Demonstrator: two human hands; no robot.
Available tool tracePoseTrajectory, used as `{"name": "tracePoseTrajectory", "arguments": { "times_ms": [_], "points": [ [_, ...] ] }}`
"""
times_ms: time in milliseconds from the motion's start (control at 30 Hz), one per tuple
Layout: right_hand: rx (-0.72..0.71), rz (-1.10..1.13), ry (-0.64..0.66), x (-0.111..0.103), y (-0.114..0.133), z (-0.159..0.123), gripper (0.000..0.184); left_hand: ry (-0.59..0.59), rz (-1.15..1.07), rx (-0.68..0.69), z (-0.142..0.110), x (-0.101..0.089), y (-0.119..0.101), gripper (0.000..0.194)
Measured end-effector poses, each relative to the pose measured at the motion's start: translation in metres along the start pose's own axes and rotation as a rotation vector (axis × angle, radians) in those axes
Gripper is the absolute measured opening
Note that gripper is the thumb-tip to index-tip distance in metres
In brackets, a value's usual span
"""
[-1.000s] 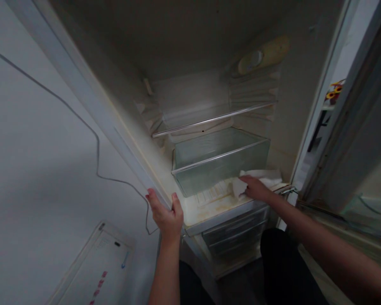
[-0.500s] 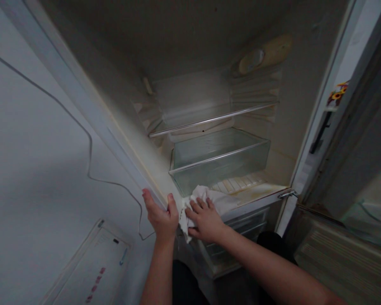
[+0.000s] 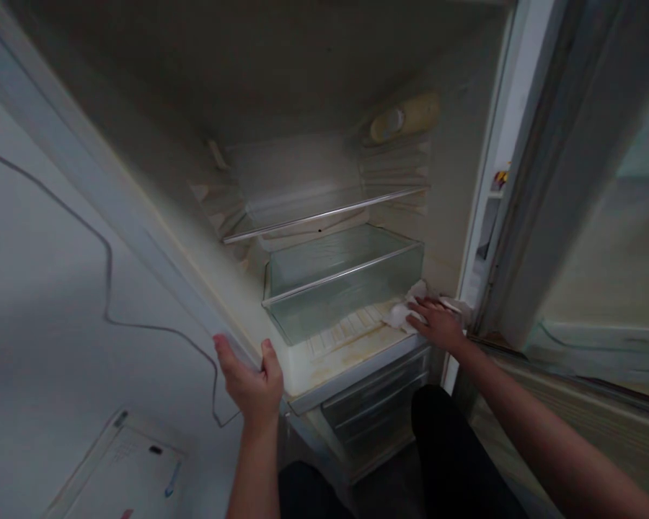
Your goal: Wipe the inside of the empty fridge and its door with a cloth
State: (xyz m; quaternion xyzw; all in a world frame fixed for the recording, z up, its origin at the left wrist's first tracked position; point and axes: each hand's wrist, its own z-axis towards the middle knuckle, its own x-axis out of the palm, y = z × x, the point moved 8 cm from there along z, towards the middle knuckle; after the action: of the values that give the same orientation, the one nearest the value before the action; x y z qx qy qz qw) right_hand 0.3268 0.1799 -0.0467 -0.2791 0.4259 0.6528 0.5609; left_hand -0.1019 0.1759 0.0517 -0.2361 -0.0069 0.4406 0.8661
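My left hand (image 3: 253, 378) is closed around the left front edge of an open refrigerator (image 3: 162, 267), thumb inside and fingers on the outer side. At the right front corner of the compartment floor (image 3: 351, 349), my right hand (image 3: 437, 323) presses down on a crumpled white cloth (image 3: 403, 315). Yellowish stains mark that floor. Just behind it sits a clear drawer (image 3: 351, 288), with a glass shelf (image 3: 324, 215) above.
On the right, the refrigerator door (image 3: 589, 288) stands swung wide. Below the compartment is a lower section with a drawer (image 3: 378, 404). A cable (image 3: 140, 326) runs along the wall at left, near a white box-like panel (image 3: 124, 461). My knees are close beneath.
My right hand has slid the cloth from the left front corner to the right one along the compartment floor. The left hand keeps its hold on the edge. The view has turned rightward.
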Motion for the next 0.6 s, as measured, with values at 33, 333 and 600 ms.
{"name": "tracePoseTrajectory", "arguments": {
  "times_ms": [33,333,600],
  "points": [
    [-0.014,0.033,-0.032,-0.004,0.000,-0.006,0.051,-0.004,-0.007,0.007,0.002,0.000,0.000,0.091],
    [0.501,0.876,0.001,0.056,0.028,-0.152,0.051,0.133,-0.116,0.165,-0.059,0.003,-0.067,0.088],
    [1.363,1.951,-0.060,0.154,0.097,-0.324,0.043,1.344,-0.506,0.134,-0.347,0.055,-0.133,0.051]
  ]
}}
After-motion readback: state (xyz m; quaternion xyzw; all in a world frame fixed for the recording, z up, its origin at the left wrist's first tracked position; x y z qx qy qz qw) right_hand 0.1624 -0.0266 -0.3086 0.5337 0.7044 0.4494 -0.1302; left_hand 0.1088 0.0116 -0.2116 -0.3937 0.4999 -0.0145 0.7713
